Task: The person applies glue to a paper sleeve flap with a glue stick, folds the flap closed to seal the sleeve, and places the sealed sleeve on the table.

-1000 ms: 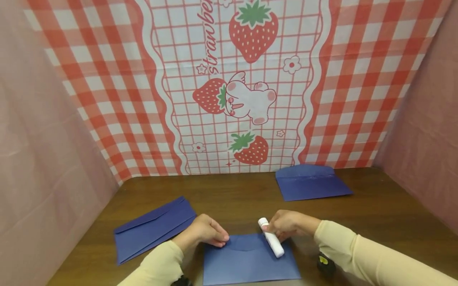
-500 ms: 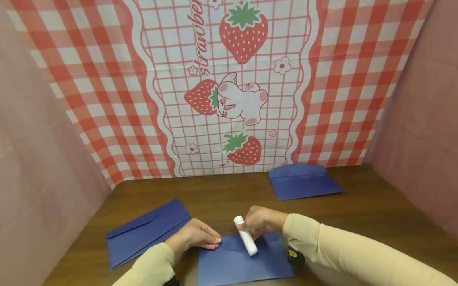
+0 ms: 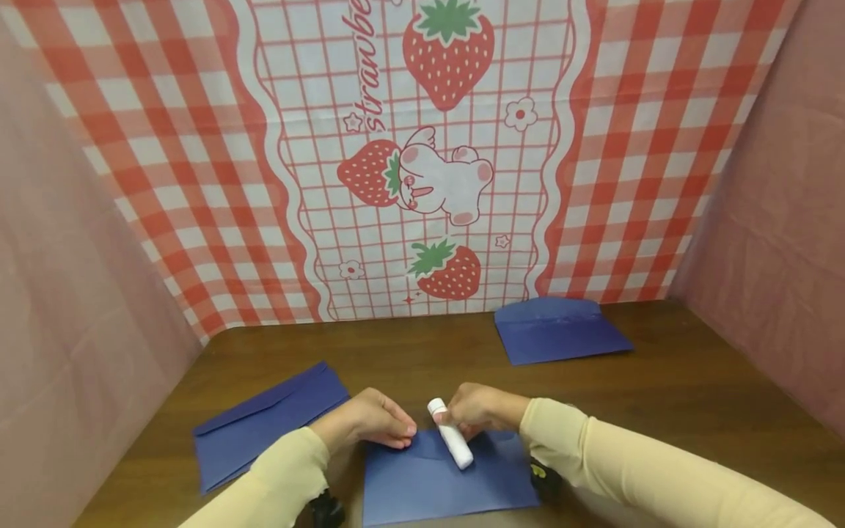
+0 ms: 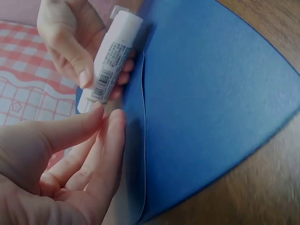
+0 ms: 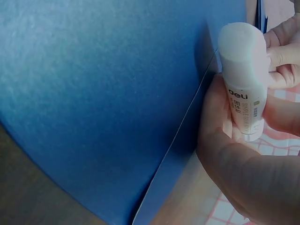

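Observation:
On the table's near side lies a blue envelope (image 3: 442, 491), its flap edge along the far side. My left hand (image 3: 379, 419) pinches the envelope's far left edge between thumb and fingers; the fingertips partly cover the spot. A white glue stick (image 3: 454, 442) is gripped in my right hand (image 3: 480, 407), tilted over the envelope's flap. In the right wrist view the glue stick (image 5: 243, 79) shows "deli" printing. From the left wrist, its barcode side is visible, and the left fingertips (image 4: 117, 122) are close to its lower end.
Blue envelopes (image 3: 271, 422), overlapping, lie at the left of the brown wooden table (image 3: 396, 352). Another blue envelope (image 3: 561, 337) with its flap raised lies at the back right. A strawberry-print checked cloth (image 3: 442, 169) hangs behind, with pink cloth on both sides.
My right hand has moved left along the envelope's far edge with the glue stick, closer to the left hand. The left hand keeps its place at the envelope's far left. The view shifted slightly.

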The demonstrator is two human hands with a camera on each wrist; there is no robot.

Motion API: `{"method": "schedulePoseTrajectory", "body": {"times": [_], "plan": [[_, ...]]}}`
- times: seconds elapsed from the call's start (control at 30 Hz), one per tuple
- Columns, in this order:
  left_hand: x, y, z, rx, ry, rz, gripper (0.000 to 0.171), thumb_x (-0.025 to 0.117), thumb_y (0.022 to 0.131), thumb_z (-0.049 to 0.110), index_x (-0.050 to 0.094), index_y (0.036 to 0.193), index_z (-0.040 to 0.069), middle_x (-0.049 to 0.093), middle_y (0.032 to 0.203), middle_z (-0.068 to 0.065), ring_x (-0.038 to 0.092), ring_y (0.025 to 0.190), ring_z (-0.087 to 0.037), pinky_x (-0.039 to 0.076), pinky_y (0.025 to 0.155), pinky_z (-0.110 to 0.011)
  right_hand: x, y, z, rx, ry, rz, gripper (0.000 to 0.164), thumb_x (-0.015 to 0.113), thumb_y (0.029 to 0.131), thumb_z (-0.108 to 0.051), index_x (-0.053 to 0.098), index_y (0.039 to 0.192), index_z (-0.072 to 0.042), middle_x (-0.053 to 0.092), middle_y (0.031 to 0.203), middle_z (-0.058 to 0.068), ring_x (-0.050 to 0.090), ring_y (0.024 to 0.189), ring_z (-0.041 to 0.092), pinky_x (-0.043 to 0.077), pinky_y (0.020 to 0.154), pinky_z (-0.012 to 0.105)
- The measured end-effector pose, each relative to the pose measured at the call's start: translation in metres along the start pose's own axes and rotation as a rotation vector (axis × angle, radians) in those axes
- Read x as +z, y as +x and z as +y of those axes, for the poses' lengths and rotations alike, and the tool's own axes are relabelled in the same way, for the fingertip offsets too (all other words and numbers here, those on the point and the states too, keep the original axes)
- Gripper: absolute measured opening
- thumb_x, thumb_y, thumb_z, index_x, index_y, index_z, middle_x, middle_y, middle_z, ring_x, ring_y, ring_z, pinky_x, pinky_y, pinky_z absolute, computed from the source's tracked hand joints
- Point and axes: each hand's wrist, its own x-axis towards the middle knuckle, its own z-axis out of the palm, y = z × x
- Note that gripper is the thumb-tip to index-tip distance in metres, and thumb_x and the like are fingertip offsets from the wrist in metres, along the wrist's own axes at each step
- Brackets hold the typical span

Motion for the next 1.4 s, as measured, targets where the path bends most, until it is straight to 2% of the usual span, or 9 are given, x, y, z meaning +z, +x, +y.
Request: {"method": "schedulePoseTrajectory", "body": {"times": [0.13, 0.27, 0.37, 0.53, 0.7, 0.93, 1.17, 1.4], "plan": [[0.003, 0.001, -0.003, 0.032, 0.041, 0.041, 0.017, 0.066, 0.080, -0.011, 0.068, 0.095, -0.018, 0.068, 0.066, -0.006, 0.062, 0.057, -0.007, 0.058, 0.060, -0.023, -0.001, 0.004, -0.002, -0.015, 0.027, -0.039, 0.017, 0.063, 0.089, -0.009, 0.064, 0.083, 0.007, 0.050, 0.064, 0.000, 0.047, 0.059, 0.010, 0.047, 0.055, 0.020], [0.008, 0.001, -0.006, 0.056, 0.097, 0.101, 0.014, 0.069, 0.077, -0.011, 0.070, 0.090, -0.015, 0.071, 0.069, -0.013, 0.061, 0.055, -0.006, 0.057, 0.058, -0.023, -0.007, 0.007, 0.000, -0.018, 0.044, -0.119, 0.017, 0.060, 0.091, -0.010, 0.063, 0.087, 0.007, 0.053, 0.067, 0.001, 0.052, 0.063, 0.010, 0.050, 0.060, 0.023], [0.011, 0.001, -0.006, 0.060, 0.093, 0.106, 0.014, 0.070, 0.076, -0.011, 0.070, 0.090, -0.014, 0.072, 0.072, -0.017, 0.061, 0.056, -0.006, 0.058, 0.058, -0.024, -0.015, 0.006, 0.003, 0.002, 0.026, -0.143, 0.018, 0.060, 0.091, -0.012, 0.064, 0.088, 0.005, 0.056, 0.069, 0.001, 0.055, 0.065, 0.010, 0.052, 0.062, 0.024], [0.012, 0.002, -0.005, 0.034, 0.100, 0.103, 0.013, 0.070, 0.075, -0.012, 0.071, 0.088, -0.014, 0.072, 0.070, -0.015, 0.061, 0.054, -0.007, 0.057, 0.057, -0.024, -0.029, -0.002, 0.015, 0.021, -0.027, -0.109, 0.020, 0.062, 0.090, -0.013, 0.066, 0.086, 0.006, 0.059, 0.068, 0.001, 0.056, 0.062, 0.009, 0.052, 0.060, 0.024], [0.012, 0.002, -0.002, -0.005, 0.135, 0.105, 0.011, 0.069, 0.075, -0.014, 0.071, 0.086, -0.013, 0.071, 0.067, -0.011, 0.060, 0.053, -0.007, 0.057, 0.056, -0.023, -0.035, -0.005, 0.024, -0.020, -0.018, -0.128, 0.021, 0.062, 0.090, -0.012, 0.068, 0.087, 0.008, 0.062, 0.068, 0.001, 0.057, 0.061, 0.008, 0.051, 0.059, 0.023], [0.009, -0.006, 0.000, -0.011, 0.172, 0.055, 0.009, 0.068, 0.076, -0.012, 0.072, 0.084, -0.010, 0.066, 0.061, -0.003, 0.059, 0.053, -0.007, 0.056, 0.055, -0.022, -0.037, -0.007, 0.026, -0.041, 0.003, -0.123, 0.019, 0.062, 0.090, -0.011, 0.066, 0.083, 0.006, 0.056, 0.062, -0.003, 0.051, 0.056, 0.005, 0.046, 0.054, 0.018], [-0.002, -0.015, -0.010, 0.021, 0.126, 0.087, 0.010, 0.067, 0.077, -0.012, 0.070, 0.087, -0.013, 0.067, 0.062, -0.003, 0.059, 0.053, -0.006, 0.056, 0.057, -0.022, -0.038, -0.010, 0.026, -0.073, 0.017, -0.122, 0.018, 0.059, 0.092, -0.009, 0.065, 0.086, 0.007, 0.054, 0.062, -0.004, 0.049, 0.057, 0.004, 0.044, 0.055, 0.017], [0.001, -0.018, -0.014, 0.064, 0.169, 0.138, 0.008, 0.071, 0.074, -0.011, 0.071, 0.083, -0.011, 0.071, 0.066, -0.013, 0.060, 0.053, -0.006, 0.057, 0.055, -0.024, -0.042, -0.016, 0.026, -0.111, -0.073, -0.096, 0.024, 0.061, 0.091, -0.013, 0.059, 0.068, -0.005, 0.042, 0.052, -0.007, 0.040, 0.050, 0.003, 0.038, 0.051, 0.016]]}}
